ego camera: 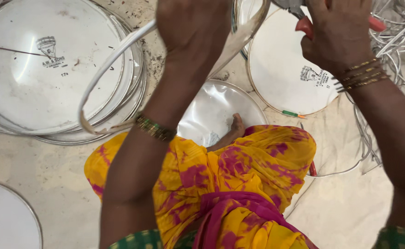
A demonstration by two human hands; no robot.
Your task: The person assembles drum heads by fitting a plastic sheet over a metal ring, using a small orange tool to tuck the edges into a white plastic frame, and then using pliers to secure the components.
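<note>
My left hand [191,27] is raised at the top centre, closed around a long white flexible strip [105,69] that curves down in a loop toward my left wrist. My right hand [338,32] at the top right grips pliers with red handles [304,24]; their metal jaws point toward the strip near my left hand. Bangles sit on both wrists. Below my hands lies a round translucent white disc [216,110], and my foot [232,131] rests on its edge.
A stack of round white discs with metal rims [50,69] lies at the upper left, another disc [285,69] at the upper right, one more [6,216] at the lower left. A tangle of white strips and wire hoops [396,41] fills the right edge. Yellow and pink cloth [239,184] covers my lap.
</note>
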